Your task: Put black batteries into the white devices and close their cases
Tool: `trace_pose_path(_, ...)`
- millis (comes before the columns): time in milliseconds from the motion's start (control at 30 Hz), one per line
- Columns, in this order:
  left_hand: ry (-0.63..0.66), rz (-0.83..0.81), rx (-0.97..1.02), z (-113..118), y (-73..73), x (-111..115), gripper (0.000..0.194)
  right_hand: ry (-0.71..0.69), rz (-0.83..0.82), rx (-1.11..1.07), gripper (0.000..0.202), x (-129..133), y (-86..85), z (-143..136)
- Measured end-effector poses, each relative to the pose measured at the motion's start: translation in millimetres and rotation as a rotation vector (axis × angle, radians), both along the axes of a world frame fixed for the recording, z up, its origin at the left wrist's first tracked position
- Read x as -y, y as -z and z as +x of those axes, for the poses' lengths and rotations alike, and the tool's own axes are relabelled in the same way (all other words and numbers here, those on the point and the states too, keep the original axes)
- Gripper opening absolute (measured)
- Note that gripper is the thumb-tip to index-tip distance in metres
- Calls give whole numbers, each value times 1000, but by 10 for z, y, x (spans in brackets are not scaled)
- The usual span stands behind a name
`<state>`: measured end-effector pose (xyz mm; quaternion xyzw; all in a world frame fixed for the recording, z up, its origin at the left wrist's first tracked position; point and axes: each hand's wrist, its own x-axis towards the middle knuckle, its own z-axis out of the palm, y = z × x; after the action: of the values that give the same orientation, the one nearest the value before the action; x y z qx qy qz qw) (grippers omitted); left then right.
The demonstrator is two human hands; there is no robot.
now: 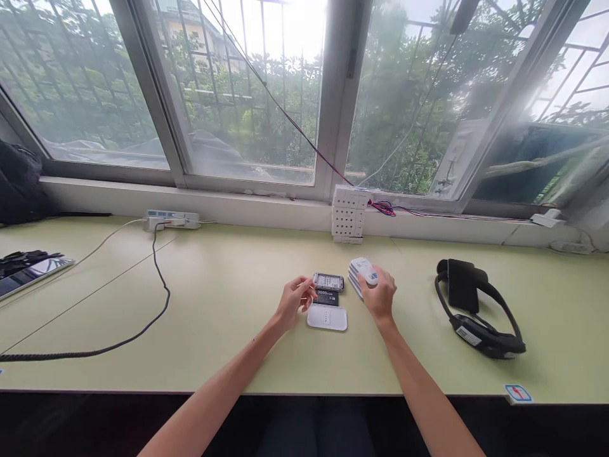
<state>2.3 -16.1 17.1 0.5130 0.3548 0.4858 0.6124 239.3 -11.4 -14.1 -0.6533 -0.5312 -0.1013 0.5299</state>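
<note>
An opened device body (328, 282) with a metallic, label-covered inside lies on the light green table. Just below it is a black battery marked 3000mAh (328, 298), and nearer the front edge a white cover (327, 318). My left hand (295, 302) is at the left side of the body and battery, fingers curled; whether it pinches anything is hard to make out. To the right, my right hand (379, 292) is wrapped round the near right side of a stack of white devices (361, 270), which rests on the table.
A black headset (490, 346) lies at the right. A white perforated block (348, 214) stands by the window sill. At the left are a power strip (172, 219), a black cable (164, 304) and a tablet (33, 274). The table's front edge runs below my hands.
</note>
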Motion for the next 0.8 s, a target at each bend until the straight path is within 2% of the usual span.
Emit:
trace_pose_path(200,-2,-1,1,-1,6,4,33,76,199,52,35,127,-129,-113)
trace_pose_path(333,-6,-4,-3,4,-9,8,33,-33,304,113,19,238,-169,-275)
trace_pose_path(433,-20,-3,-8,9,-26,20,34,-204,179,164,16,291,-139,-421)
trace_pose_path(600,-55,-16,-30,18,-50,38,35,-456,-72,149,25,272,-45,-557)
trace_pose_path(800,-72,-32,-40,18,-51,31,36,-481,-235,170,32,195,29,-492)
